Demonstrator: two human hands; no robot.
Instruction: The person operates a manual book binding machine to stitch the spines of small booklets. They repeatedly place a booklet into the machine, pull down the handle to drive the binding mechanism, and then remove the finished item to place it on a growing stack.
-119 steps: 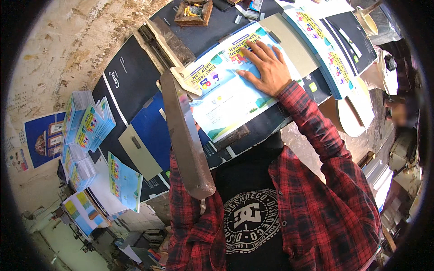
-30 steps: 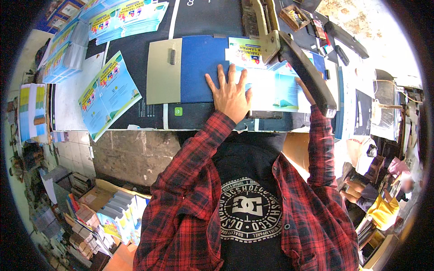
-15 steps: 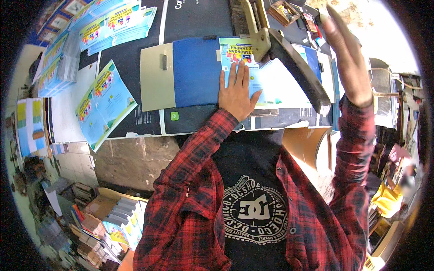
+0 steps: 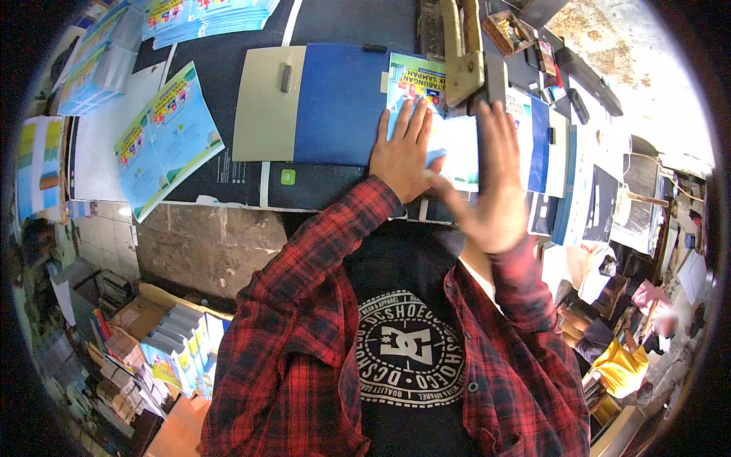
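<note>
My left hand (image 4: 402,156) lies flat with its fingers spread on a printed cover sheet (image 4: 417,67), colourful at the top and pale blue lower down. The sheet lies on a blue board (image 4: 341,107) with a beige strip (image 4: 266,107) at its left. My right hand (image 4: 495,194), slightly blurred, is stretched out over the dark lever (image 4: 496,78) of a paper cutter, which hides most of the lever. Whether its palm presses on the lever, I cannot tell. The cutter's worn cream metal bracket (image 4: 463,65) stands just beyond the hands.
A loose printed sheet (image 4: 171,137) overhangs the table's front edge at left. Stacks of printed covers (image 4: 209,21) and bundled covers (image 4: 95,68) stand at the far left. A small wooden box (image 4: 506,32) sits behind the cutter. Below left, a carton (image 4: 137,316) stands near booklets.
My right hand has come down and left from its raised place at the right, onto the lever. The lever has swung from slanting right to nearly straight. My left hand stays on the sheet.
</note>
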